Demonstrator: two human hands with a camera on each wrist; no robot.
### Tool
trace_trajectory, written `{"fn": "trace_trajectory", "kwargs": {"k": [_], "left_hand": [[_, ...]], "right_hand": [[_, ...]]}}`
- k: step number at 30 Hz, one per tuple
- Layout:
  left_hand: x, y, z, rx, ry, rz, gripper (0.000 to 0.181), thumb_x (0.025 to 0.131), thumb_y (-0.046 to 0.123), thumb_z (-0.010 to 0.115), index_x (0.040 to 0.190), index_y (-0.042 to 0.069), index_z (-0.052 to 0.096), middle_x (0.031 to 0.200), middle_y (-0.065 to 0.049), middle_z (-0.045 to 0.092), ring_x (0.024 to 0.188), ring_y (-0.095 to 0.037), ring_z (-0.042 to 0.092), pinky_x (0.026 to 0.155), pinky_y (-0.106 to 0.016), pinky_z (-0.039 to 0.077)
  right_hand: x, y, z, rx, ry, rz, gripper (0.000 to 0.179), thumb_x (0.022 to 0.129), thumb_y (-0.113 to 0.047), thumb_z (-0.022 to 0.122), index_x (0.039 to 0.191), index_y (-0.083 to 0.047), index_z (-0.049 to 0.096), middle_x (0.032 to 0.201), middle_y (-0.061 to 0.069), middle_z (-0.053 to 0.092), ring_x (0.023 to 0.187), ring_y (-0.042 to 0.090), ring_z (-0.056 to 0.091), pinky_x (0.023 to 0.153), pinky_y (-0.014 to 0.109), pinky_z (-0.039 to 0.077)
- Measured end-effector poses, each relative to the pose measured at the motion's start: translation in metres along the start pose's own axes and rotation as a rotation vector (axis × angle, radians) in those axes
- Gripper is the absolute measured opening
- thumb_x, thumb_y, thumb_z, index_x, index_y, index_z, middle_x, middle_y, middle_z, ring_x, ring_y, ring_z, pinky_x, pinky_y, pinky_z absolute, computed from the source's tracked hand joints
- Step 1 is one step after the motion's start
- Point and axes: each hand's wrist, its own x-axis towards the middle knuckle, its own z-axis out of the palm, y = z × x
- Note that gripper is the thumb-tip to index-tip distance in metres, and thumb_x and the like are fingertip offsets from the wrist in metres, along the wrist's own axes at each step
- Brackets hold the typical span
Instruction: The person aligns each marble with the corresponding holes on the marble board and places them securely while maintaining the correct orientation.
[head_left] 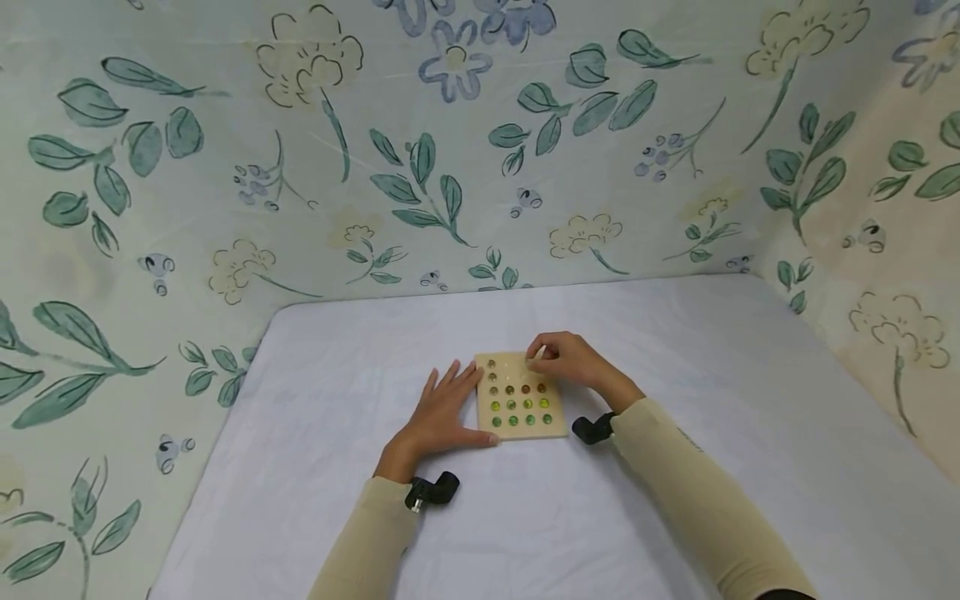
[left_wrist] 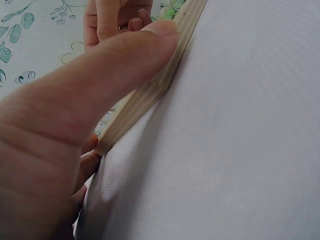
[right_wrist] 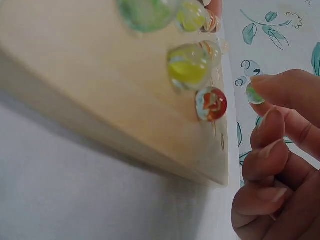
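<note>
A square wooden board (head_left: 525, 432) with rows of glass marbles in its hollows lies flat on the white cloth. Its front rows hold green marbles (head_left: 513, 421) and yellow ones (right_wrist: 189, 67); a red marble (right_wrist: 211, 104) sits farther back, and bare hollows show at the back. My left hand (head_left: 442, 414) spreads against the board's left side, fingers straight, with the thumb (left_wrist: 159, 42) at its front edge. Over the back right corner, my right hand (head_left: 573, 360) pinches a greenish glass marble (right_wrist: 255, 94) between thumb and index finger, the other fingers curled.
White cloth (head_left: 315, 467) covers the table around the board. Behind it hangs a flower-patterned curtain (head_left: 450, 225), which continues down the left and right sides. Black wrist cameras (head_left: 432, 490) are strapped over both sleeves.
</note>
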Motion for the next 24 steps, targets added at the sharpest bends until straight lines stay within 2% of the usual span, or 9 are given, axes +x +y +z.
{"fn": "trace_trajectory", "kwargs": {"k": [7,17,24], "left_hand": [[0.000,0.001,-0.002,-0.015,0.009,0.016,0.116,0.066,0.078,0.065,0.155,0.019,0.020,0.161,0.003,0.015,0.148,-0.021,0.002,0.118,-0.047,-0.006],[0.001,-0.001,0.001,-0.005,0.002,0.020,0.117,0.066,0.081,0.063,0.156,0.022,0.018,0.161,0.005,0.014,0.148,-0.019,0.001,0.118,-0.046,-0.006],[0.000,0.000,-0.001,-0.014,0.011,0.024,0.116,0.067,0.078,0.065,0.155,0.019,0.020,0.161,0.003,0.016,0.148,-0.022,0.003,0.118,-0.049,-0.005]], "right_hand": [[0.003,-0.007,0.006,0.025,-0.031,0.012,0.013,0.089,-0.023,0.069,0.100,-0.016,0.068,0.080,0.006,0.058,0.069,0.020,0.054,0.059,0.027,0.046],[0.006,-0.013,0.015,0.025,-0.069,-0.005,0.013,0.089,-0.022,0.068,0.100,-0.016,0.067,0.076,0.006,0.058,0.063,0.019,0.054,0.055,0.026,0.046],[0.009,-0.014,0.018,0.015,-0.091,-0.029,0.012,0.090,-0.021,0.067,0.100,-0.016,0.067,0.075,0.005,0.057,0.061,0.018,0.053,0.054,0.025,0.045]]}}
